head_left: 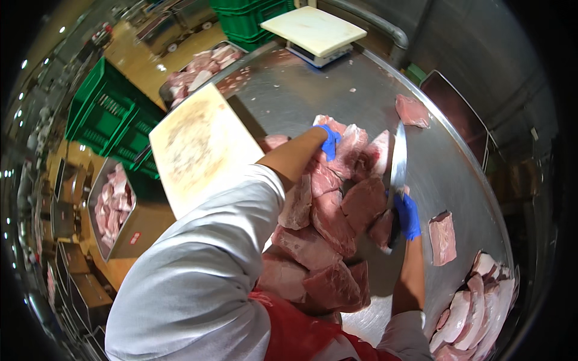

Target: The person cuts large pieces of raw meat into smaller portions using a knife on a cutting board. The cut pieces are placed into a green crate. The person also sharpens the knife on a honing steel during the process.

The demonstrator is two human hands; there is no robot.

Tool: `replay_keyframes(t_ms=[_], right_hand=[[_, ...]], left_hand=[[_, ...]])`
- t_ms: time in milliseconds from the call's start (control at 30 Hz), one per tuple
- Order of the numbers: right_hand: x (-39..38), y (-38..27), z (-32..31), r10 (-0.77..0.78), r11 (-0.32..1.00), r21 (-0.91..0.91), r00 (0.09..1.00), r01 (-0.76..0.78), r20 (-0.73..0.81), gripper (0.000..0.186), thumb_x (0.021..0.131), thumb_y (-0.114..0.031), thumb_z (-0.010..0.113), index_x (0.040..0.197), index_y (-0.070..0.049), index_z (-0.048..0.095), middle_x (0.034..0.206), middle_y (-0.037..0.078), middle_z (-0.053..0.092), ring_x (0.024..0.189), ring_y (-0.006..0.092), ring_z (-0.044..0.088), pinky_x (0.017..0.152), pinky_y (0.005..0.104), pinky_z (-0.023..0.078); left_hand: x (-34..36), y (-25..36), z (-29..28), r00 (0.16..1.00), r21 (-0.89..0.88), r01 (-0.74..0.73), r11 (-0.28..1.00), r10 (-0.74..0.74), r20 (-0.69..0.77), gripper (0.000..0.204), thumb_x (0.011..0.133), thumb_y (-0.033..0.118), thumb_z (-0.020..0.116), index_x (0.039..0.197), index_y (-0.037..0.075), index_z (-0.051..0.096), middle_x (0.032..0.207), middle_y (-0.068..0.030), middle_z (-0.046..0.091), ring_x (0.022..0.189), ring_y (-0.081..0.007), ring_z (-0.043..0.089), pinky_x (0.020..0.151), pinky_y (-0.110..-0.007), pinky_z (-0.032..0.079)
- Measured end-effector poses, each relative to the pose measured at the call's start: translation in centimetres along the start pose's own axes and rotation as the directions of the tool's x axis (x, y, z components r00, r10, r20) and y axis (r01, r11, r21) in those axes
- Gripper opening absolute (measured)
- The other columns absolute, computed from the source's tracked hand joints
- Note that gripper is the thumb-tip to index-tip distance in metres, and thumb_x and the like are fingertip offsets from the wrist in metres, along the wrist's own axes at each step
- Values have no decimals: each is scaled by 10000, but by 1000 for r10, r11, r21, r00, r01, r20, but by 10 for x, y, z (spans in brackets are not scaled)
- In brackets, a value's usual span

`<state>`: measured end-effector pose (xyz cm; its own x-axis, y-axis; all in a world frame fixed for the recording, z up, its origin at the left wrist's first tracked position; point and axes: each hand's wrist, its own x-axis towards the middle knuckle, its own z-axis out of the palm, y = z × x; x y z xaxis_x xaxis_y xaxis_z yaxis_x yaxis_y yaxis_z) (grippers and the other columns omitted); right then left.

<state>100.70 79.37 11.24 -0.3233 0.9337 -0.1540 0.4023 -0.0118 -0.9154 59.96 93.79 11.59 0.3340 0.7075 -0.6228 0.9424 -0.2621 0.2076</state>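
My left hand (329, 142), in a blue glove, is closed on a piece of raw meat (350, 143) at the top of a pile of pink cuts (330, 220) on the steel table (283, 93). My right hand (407, 214), also gloved in blue, grips a long knife (398, 157) beside the pile's right edge, its blade pointing away from me. A small slab (442, 239) lies right of that hand, another (412, 112) past the knife's tip. My left forearm hides part of the pile.
A stained cutting board (195, 135) stands at left, a scale (313, 39) at the back. Green crates (108, 105) and metal bins of meat (113, 204) sit beyond the table's left edge. More cuts (474, 307) lie at the right corner; another steel bin (457, 108) is behind the rim.
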Motion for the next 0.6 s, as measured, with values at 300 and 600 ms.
replay_keyframes(t_ms=[300,600], right_hand=[[-145,-22,21,62,994,100,992,-51,-112,247,1018,-219,553,1078,4,642,797,22,565,706,112,498,667,288,451],[-396,-55,77,355,921,296,859,-253,-370,400,1069,-280,513,1291,37,608,1141,65,675,1001,144,601,903,307,476]], left_hand=[[-220,130,74,913,-219,-52,974,-43,-407,534,874,310,619,1388,186,540,1369,-164,561,1191,-395,569,1001,-508,466],[-457,112,274,832,-223,164,961,-256,-492,825,794,219,752,1521,144,368,1480,-277,363,1348,-425,410,1074,-554,366]])
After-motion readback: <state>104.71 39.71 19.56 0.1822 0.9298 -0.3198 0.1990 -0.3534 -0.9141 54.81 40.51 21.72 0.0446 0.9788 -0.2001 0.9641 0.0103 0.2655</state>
